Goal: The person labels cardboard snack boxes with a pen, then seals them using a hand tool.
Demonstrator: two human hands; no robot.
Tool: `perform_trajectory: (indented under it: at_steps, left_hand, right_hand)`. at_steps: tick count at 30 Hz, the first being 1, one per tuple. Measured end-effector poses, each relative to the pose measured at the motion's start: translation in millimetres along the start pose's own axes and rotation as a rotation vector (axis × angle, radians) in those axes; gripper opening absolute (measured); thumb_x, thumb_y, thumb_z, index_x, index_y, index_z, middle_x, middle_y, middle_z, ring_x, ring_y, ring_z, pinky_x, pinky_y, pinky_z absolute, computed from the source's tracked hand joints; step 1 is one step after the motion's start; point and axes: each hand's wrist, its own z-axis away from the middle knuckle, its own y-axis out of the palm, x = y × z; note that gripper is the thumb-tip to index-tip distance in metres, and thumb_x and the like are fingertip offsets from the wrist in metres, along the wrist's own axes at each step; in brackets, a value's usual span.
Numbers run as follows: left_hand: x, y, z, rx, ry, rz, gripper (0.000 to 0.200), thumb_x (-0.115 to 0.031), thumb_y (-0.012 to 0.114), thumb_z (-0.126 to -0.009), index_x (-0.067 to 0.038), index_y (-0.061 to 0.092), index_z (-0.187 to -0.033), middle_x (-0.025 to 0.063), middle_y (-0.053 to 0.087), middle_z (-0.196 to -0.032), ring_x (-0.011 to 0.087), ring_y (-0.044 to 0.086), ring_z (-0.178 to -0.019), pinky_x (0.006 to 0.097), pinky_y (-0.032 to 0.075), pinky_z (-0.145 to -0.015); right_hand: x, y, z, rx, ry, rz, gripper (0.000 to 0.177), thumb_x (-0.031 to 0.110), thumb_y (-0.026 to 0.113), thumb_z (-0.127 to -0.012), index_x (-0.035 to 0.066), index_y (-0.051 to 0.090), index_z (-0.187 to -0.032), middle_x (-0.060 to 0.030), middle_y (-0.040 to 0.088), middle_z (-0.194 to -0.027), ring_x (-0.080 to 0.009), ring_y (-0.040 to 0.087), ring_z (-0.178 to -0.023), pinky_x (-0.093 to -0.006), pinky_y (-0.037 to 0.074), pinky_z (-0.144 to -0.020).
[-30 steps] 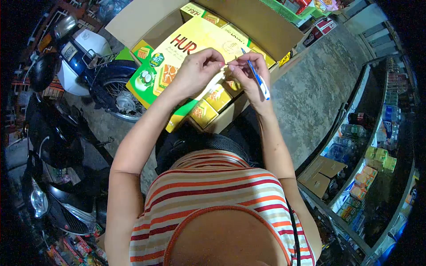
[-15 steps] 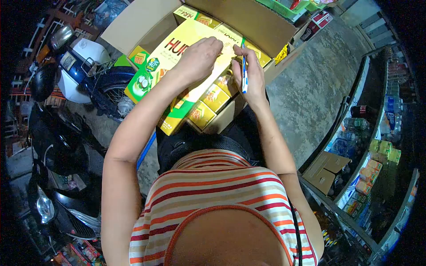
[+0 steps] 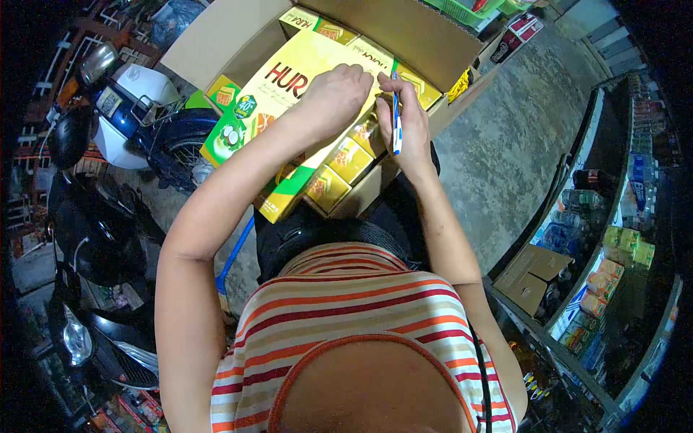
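The person's left hand (image 3: 339, 95), fingers curled, is at the upper face of a large yellow and green HURA box (image 3: 310, 49), which lies slanted over smaller yellow boxes (image 3: 351, 160) in an open cardboard carton (image 3: 422, 32). The right hand (image 3: 409, 119) holds a blue and white pen (image 3: 397, 119) near the large box's right edge. A motorbike (image 3: 141, 86) stands left of the carton; bottles (image 3: 583, 199) lie on a shelf (image 3: 538, 328) at right.

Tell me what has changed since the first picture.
The left hand has moved slightly forward over the large yellow box and turned knuckles-up. The pen slants less. The right hand still holds the pen; the small boxes stay in the carton.
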Motion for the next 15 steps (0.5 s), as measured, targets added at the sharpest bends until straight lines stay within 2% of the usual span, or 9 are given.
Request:
perform_trajectory:
  at_steps: [4,7,10,13,15]
  left_hand:
    - [-9,8,-3,0.008,-0.016,-0.09,0.018,-0.007,0.06,-0.077,0.001,0.053,-0.092,0.0149,0.058,-0.089,0.0292,0.061,-0.088,0.0366,0.054,-0.072]
    - [-14,15,-5,-0.061,-0.011,-0.128,0.018,-0.009,0.061,-0.076,0.001,0.054,-0.09,0.0145,0.058,-0.088,0.028,0.062,-0.086,0.0357,0.055,-0.07]
    - [-19,18,-9,-0.029,-0.085,-0.142,0.018,-0.01,0.061,-0.077,0.001,0.055,-0.089,0.0153,0.06,-0.089,0.028,0.062,-0.087,0.0357,0.055,-0.07]
    - [-19,13,-11,0.002,-0.156,-0.075,0.019,-0.009,0.062,-0.077,0.002,0.055,-0.092,0.0172,0.061,-0.09,0.0296,0.063,-0.088,0.0371,0.055,-0.069]
    - [-17,7,-14,-0.009,-0.172,0.008,0.016,-0.006,0.061,-0.078,0.002,0.057,-0.091,0.0192,0.062,-0.091,0.0341,0.063,-0.089,0.0409,0.054,-0.073]
  right_hand:
    - [-1,2,1,-0.017,-0.022,0.004,0.025,0.002,0.055,-0.086,0.005,0.048,-0.109,-0.0238,0.06,-0.123,-0.0427,0.049,-0.126,-0.0464,0.041,-0.103]
    - [0,3,0,-0.018,-0.013,0.014,0.025,0.002,0.056,-0.086,0.005,0.048,-0.11,-0.0238,0.061,-0.122,-0.0425,0.049,-0.125,-0.0465,0.042,-0.102]
    - [-1,3,1,-0.022,0.012,-0.005,0.025,0.001,0.055,-0.086,0.005,0.049,-0.11,-0.0239,0.061,-0.123,-0.0423,0.05,-0.125,-0.0463,0.042,-0.102]
    - [-2,4,3,-0.02,0.031,-0.017,0.025,0.001,0.055,-0.086,0.005,0.049,-0.11,-0.0239,0.06,-0.123,-0.0423,0.049,-0.125,-0.0458,0.042,-0.102]
    - [-5,4,0,-0.008,0.03,-0.01,0.025,0.001,0.054,-0.086,0.005,0.048,-0.11,-0.0238,0.06,-0.123,-0.0423,0.049,-0.126,-0.0456,0.042,-0.102]
